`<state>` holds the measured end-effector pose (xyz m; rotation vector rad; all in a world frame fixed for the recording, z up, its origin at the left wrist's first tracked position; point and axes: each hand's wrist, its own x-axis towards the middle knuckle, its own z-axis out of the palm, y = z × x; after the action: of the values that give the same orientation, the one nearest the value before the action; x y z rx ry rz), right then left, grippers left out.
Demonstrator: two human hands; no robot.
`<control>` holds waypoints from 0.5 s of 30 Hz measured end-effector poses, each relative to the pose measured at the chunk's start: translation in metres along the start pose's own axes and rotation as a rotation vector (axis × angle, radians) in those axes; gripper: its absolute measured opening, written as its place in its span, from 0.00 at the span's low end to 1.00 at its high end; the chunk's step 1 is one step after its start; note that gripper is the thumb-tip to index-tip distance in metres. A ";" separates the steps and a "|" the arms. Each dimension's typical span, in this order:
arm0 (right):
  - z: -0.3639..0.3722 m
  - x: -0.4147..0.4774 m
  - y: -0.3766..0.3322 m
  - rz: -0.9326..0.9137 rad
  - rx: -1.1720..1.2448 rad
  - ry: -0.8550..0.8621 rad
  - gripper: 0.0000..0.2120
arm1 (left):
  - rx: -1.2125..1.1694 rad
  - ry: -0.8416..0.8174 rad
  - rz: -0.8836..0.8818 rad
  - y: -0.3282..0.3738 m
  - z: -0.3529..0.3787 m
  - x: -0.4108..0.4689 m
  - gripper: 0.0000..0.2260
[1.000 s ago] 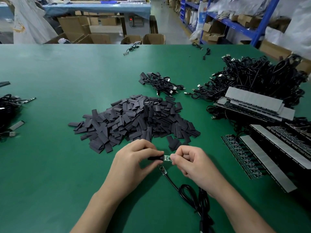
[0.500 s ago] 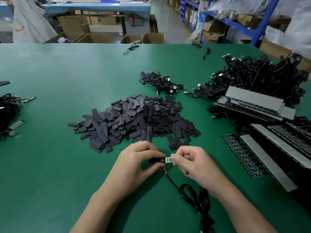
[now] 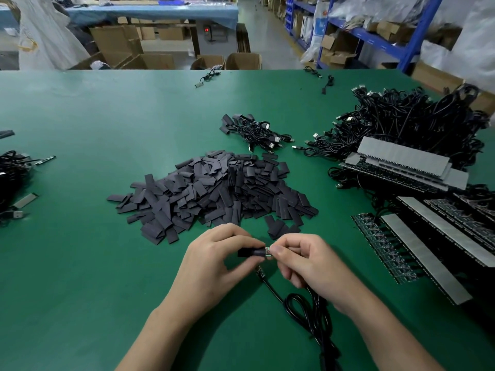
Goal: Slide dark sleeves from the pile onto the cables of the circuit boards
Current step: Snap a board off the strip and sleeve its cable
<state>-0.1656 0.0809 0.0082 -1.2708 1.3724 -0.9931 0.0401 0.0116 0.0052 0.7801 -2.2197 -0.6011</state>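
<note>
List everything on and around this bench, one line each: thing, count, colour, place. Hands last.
table: one, green, under everything
sleeve pile: one heap, dark grey, table centre
held sleeve: one, black, in the left grip
small circuit board: one, green, between the hands
cable: one, black, looped below the hands
sleeved cable bundle: one, black, behind the pile
cable heap: one, black, far right
board panels: several, dark with grey strips, right side
cable tangle: one, black, left edge
cardboard boxes: several, brown, beyond the table
shelving: one, blue, back right
left hand: one, pinching the held sleeve
right hand: one, pinching the small circuit board
</note>
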 end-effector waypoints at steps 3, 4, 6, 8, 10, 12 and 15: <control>-0.003 -0.001 -0.003 -0.001 0.025 -0.024 0.10 | -0.019 0.022 -0.013 0.000 -0.001 0.000 0.09; -0.004 -0.001 -0.003 0.002 0.012 -0.022 0.09 | -0.020 0.019 -0.013 0.000 -0.001 0.000 0.09; -0.004 -0.001 0.000 0.006 -0.013 -0.022 0.09 | -0.016 0.014 -0.009 -0.001 0.000 -0.001 0.07; -0.003 -0.001 0.000 0.010 -0.016 -0.025 0.10 | -0.011 0.013 -0.001 -0.001 0.001 -0.001 0.06; -0.003 -0.001 0.000 0.007 -0.029 -0.029 0.10 | -0.008 0.010 0.019 -0.001 0.002 -0.001 0.06; -0.002 -0.002 -0.001 0.001 -0.045 -0.032 0.10 | -0.003 0.005 0.041 0.000 0.003 0.000 0.06; -0.001 -0.002 -0.001 0.013 -0.042 -0.029 0.11 | -0.001 -0.001 0.060 -0.001 0.005 0.000 0.07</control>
<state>-0.1662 0.0828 0.0093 -1.3012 1.3841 -0.9373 0.0369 0.0125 0.0013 0.7100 -2.2357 -0.5728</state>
